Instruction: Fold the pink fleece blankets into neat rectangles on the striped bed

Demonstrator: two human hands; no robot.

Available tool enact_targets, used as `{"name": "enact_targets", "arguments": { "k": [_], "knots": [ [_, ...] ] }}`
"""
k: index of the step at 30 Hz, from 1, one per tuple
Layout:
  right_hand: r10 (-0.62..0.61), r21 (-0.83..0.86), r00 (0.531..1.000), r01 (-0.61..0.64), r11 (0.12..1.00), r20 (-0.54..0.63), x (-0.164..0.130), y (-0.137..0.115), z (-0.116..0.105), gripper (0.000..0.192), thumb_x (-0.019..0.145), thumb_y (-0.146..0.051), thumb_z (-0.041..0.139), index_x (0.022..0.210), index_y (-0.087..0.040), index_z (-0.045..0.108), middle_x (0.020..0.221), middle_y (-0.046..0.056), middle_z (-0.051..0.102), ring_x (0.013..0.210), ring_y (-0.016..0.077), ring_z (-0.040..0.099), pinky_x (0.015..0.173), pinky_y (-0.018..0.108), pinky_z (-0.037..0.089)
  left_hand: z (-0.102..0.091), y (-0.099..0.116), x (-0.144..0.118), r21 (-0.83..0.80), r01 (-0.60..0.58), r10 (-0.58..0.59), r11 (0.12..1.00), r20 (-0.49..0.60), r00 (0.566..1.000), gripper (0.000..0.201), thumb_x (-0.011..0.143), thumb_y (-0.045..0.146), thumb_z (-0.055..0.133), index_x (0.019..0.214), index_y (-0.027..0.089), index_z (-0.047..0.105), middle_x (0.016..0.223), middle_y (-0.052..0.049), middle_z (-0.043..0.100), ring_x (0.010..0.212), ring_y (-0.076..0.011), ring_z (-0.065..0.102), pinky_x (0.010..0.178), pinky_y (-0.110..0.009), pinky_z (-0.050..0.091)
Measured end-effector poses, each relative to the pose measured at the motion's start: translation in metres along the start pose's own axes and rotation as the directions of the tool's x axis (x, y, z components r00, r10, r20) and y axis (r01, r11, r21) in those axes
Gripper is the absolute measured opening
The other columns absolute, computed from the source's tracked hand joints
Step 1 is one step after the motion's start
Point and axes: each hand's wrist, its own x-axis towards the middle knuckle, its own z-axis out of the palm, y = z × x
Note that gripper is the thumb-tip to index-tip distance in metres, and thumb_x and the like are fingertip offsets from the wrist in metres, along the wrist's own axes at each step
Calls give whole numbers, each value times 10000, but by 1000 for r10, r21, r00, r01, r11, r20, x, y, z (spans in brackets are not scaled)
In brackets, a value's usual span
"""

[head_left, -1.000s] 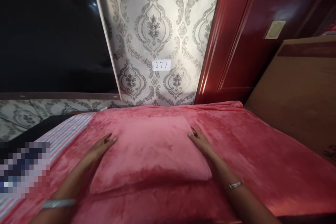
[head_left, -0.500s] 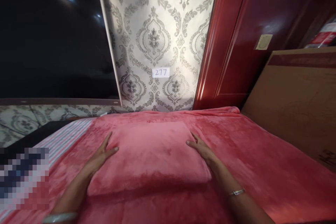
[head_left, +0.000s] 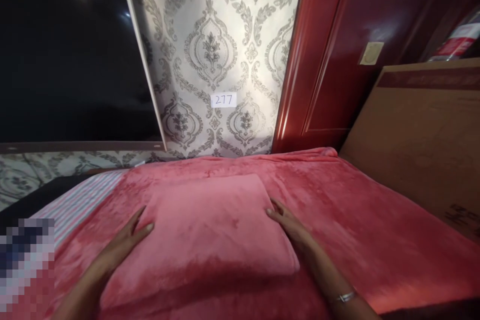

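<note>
A thick, squarish folded pink blanket [head_left: 206, 225] with a plush surface lies on a larger pink plush cover [head_left: 360, 225]. My left hand [head_left: 129, 237] is at its left edge, thumb along the top and fingers reaching down the side. My right hand [head_left: 287, 217] grips the opposite edge in the same way, with its thumb near the far right part. The fingertips of both hands are partly hidden by the blanket's edges. A metal bracelet [head_left: 345, 296] is on my right wrist.
A large black screen [head_left: 75, 70] hangs at the left. Patterned wallpaper carries a paper marked 277 [head_left: 224, 100]. A cardboard box [head_left: 420, 145] stands at the right beside dark red wood panelling [head_left: 330, 85]. Striped cloth [head_left: 82, 200] shows at the left.
The folded blanket and both hands have come slightly nearer to me, the left hand also moving outward. The room has shifted a little leftward in view.
</note>
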Motion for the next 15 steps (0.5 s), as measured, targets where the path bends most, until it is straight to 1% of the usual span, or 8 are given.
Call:
{"name": "enact_targets", "arguments": {
  "k": [2, 5, 7, 8, 10, 11, 13, 15],
  "knots": [
    [-4, -86, 998, -1, 996, -58, -2, 6, -9, 849, 697, -686, 725, 1367, -198, 543, 1311, 135, 638, 1175, 309, 622, 1003, 470, 489, 0, 5, 1, 45, -32, 32, 998, -5, 999, 884, 733, 679, 554, 1446, 163, 478, 1429, -179, 569, 1324, -370, 531, 1083, -499, 463],
    [-42, -269, 986, -3, 963, -160, -13, 8, -24, 845, 717, -737, 660, 1364, -205, 555, 1200, 117, 683, 1043, 292, 664, 887, 451, 535, 0, 35, -12, 248, -275, 300, 929, -68, 952, 747, 781, 578, 539, 1430, 210, 502, 1448, -127, 562, 1364, -352, 489, 1170, -531, 351],
    [-76, -369, 978, -1, 929, -195, -26, 7, -30, 788, 739, -741, 621, 1321, -210, 598, 1148, 108, 699, 962, 278, 671, 831, 432, 543, 8, 60, -35, 315, -491, 516, 812, 6, 857, 646, 833, 530, 536, 1438, 305, 501, 1465, -72, 557, 1362, -320, 498, 1180, -511, 350],
    [-88, -411, 977, 1, 911, -193, -35, 6, -32, 754, 753, -731, 607, 1297, -210, 618, 1123, 106, 706, 932, 273, 670, 813, 424, 544, 16, 72, -48, 312, -598, 602, 738, 95, 792, 640, 850, 504, 552, 1466, 353, 464, 1503, -45, 521, 1377, -298, 484, 1183, -486, 356],
    [-101, -491, 980, 4, 871, -171, -53, 3, -30, 702, 789, -698, 585, 1289, -208, 635, 1044, 98, 720, 873, 264, 664, 785, 411, 543, 38, 92, -75, 256, -797, 748, 548, 277, 603, 749, 842, 460, 620, 1534, 397, 342, 1562, -33, 443, 1406, -285, 454, 1164, -479, 390],
    [-107, -527, 981, 6, 850, -162, -62, 2, -27, 688, 807, -679, 576, 1304, -207, 630, 1004, 92, 723, 845, 261, 660, 773, 409, 542, 51, 99, -86, 231, -845, 770, 482, 349, 534, 800, 833, 413, 643, 1554, 392, 297, 1577, -38, 417, 1424, -294, 428, 1163, -508, 385],
    [-132, -593, 977, 7, 805, -167, -76, 1, -20, 676, 822, -656, 575, 1327, -208, 623, 984, 90, 723, 828, 266, 655, 782, 420, 540, 77, 107, -99, 216, -890, 781, 402, 426, 457, 852, 812, 276, 632, 1571, 369, 254, 1588, -59, 393, 1446, -306, 392, 1158, -555, 368],
    [-157, -632, 971, 8, 775, -181, -84, 2, -13, 673, 819, -645, 588, 1332, -211, 623, 1040, 103, 720, 871, 282, 661, 828, 440, 535, 98, 109, -104, 245, -892, 772, 381, 446, 452, 871, 777, 143, 556, 1572, 340, 260, 1590, -82, 384, 1459, -310, 365, 1155, -578, 351]
  ]
}}
